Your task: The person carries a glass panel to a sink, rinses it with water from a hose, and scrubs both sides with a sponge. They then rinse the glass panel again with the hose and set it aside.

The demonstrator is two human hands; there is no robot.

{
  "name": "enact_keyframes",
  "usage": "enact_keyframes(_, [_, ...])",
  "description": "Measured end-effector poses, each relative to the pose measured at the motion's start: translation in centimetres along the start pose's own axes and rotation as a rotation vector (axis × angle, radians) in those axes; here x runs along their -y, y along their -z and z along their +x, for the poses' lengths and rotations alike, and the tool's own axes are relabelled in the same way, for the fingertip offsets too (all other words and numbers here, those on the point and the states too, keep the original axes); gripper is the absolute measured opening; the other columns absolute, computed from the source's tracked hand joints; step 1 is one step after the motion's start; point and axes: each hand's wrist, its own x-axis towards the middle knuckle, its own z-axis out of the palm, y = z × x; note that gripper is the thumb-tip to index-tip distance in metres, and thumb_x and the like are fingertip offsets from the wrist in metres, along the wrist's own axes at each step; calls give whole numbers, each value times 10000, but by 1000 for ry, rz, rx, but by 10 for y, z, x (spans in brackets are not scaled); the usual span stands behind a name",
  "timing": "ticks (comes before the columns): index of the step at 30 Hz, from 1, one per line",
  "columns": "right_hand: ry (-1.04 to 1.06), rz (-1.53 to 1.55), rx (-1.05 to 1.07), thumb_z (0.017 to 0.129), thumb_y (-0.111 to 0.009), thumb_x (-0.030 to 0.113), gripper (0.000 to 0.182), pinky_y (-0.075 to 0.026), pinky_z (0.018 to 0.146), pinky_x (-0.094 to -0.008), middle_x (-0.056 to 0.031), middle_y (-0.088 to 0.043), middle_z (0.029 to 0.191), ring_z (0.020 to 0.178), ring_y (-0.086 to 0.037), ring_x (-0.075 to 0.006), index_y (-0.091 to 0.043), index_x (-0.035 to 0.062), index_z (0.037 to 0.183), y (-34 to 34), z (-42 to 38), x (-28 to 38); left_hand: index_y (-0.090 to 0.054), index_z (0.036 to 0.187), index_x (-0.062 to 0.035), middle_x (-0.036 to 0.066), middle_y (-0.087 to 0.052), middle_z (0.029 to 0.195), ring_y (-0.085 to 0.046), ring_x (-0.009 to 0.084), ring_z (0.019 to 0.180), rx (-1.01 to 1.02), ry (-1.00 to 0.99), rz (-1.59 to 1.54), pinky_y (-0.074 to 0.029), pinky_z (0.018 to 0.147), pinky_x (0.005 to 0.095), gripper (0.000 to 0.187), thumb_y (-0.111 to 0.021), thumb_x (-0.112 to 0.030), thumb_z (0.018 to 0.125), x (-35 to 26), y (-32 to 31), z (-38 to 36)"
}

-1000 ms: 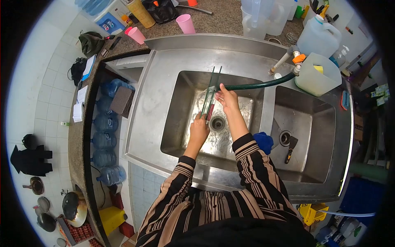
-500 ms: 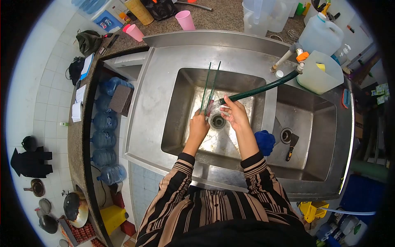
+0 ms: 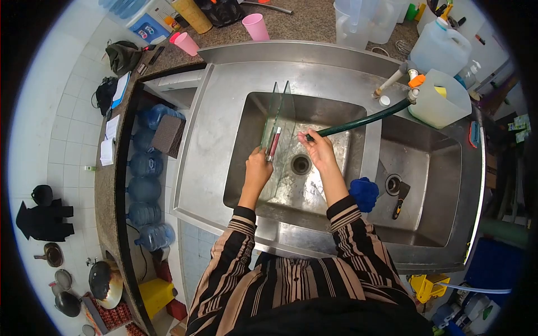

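Observation:
Over the left basin of the steel sink (image 3: pixel 235 185), my left hand (image 3: pixel 258 171) is closed on a clear glass piece (image 3: pixel 270 115). It looks like two upright panes with dark green edges. A red bar with silver ends (image 3: pixel 274 143) shows at the glass, just above my fingers. My right hand (image 3: pixel 319 151) pinches the end of a dark green hose (image 3: pixel 358 122), right of the glass and apart from it. Whether water leaves the hose now is hard to tell. Below and between my hands lies the round drain (image 3: pixel 301 164).
A blue cloth (image 3: pixel 363 194) hangs over the divider. In the right basin lies a scraper (image 3: pixel 400 200) with a black and yellow handle. Beside the tap stand a translucent tub (image 3: pixel 440 103) and a large jug (image 3: pixel 440 47). Pink cups (image 3: pixel 256 27) stand on the back counter.
My left hand has moved left and tilted the glass, so its broad faces now show. My right hand stays near its place with the hose. The water seen earlier is less visible.

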Motion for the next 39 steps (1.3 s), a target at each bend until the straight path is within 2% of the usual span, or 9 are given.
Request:
enact_keyframes(6, [-139, 311, -102, 820, -510, -9, 182, -501, 832, -381, -212, -535, 966, 973, -546, -345, -440, -94, 966, 47, 26, -37, -572, 877, 31, 235, -559, 839, -549, 413, 780, 11, -39, -19, -452, 663, 471, 214, -569, -26, 671, 25, 5, 8])
enact_keyframes(8, [-330, -53, -106, 861, -494, 84, 288, -477, 874, -401, -220, -486, 1067, 1042, -503, -352, -402, -104, 1059, 33, 15, -43, -577, 863, 29, 236, -564, 815, -552, 412, 771, 25, -11, -23, -453, 659, 468, 200, -576, -31, 672, 26, 11, 10])
enact_keyframes(15, [-131, -1085, 185, 728, -658, 442, 736, -510, 646, -340, -237, -518, 1057, 912, -576, -292, -353, -115, 1099, -90, 6, -62, -599, 768, 33, 230, -590, 735, -573, 391, 706, 60, 44, 17, -454, 650, 449, 160, -639, -57, 642, 45, 16, 18])
enact_keyframes(17, [281, -1480, 66, 698, -668, 464, 762, -502, 607, -359, -262, -555, 928, 824, -602, -314, -328, -121, 1047, -89, 28, -99, -599, 767, 36, 230, -590, 728, -576, 384, 706, 74, 25, 23, -456, 647, 444, 169, -646, -62, 638, 51, 19, 21])
enact_keyframes(21, [346, -1306, -2, 734, -626, 340, 556, -490, 564, -390, -238, -576, 727, 664, -613, -343, -309, -67, 942, -100, 28, -108, -610, 756, 42, 228, -589, 705, -584, 369, 698, 101, 49, 9, -459, 639, 428, 175, -656, -76, 635, 48, 32, 25])
enact_keyframes(25, [254, -1299, -54, 731, -615, 301, 507, -487, 533, -389, -227, -573, 697, 628, -613, -328, -312, -59, 921, -103, 23, -102, -623, 754, 42, 233, -586, 703, -583, 369, 687, 101, 15, -18, -457, 640, 430, 169, -650, -75, 636, 47, 35, 19])
enact_keyframes(27, [99, -1241, -17, 734, -584, 251, 507, -487, 641, -422, -287, -565, 787, 722, -594, -398, -296, -76, 994, -103, 19, -96, -621, 777, 53, 231, -586, 703, -581, 368, 674, 107, -2, -6, -458, 635, 415, 203, -644, -76, 621, 50, 32, 16])
enact_keyframes(30, [199, -1243, -63, 721, -598, 267, 461, -479, 526, -399, -211, -567, 639, 570, -602, -339, -318, -50, 904, -96, 18, -98, -621, 799, 61, 229, -586, 704, -581, 365, 662, 110, -26, 11, -458, 630, 400, 235, -637, -77, 608, 49, 27, 14])
enact_keyframes(39, [247, -1332, -113, 719, -597, 273, 434, -469, 538, -407, -242, -568, 666, 611, -602, -361, -340, -41, 873, -78, 5, -67, -583, 668, 53, 231, -571, 671, -570, 389, 649, 73, -22, -73, -455, 607, 450, 161, -656, -91, 661, 14, 9, 10])
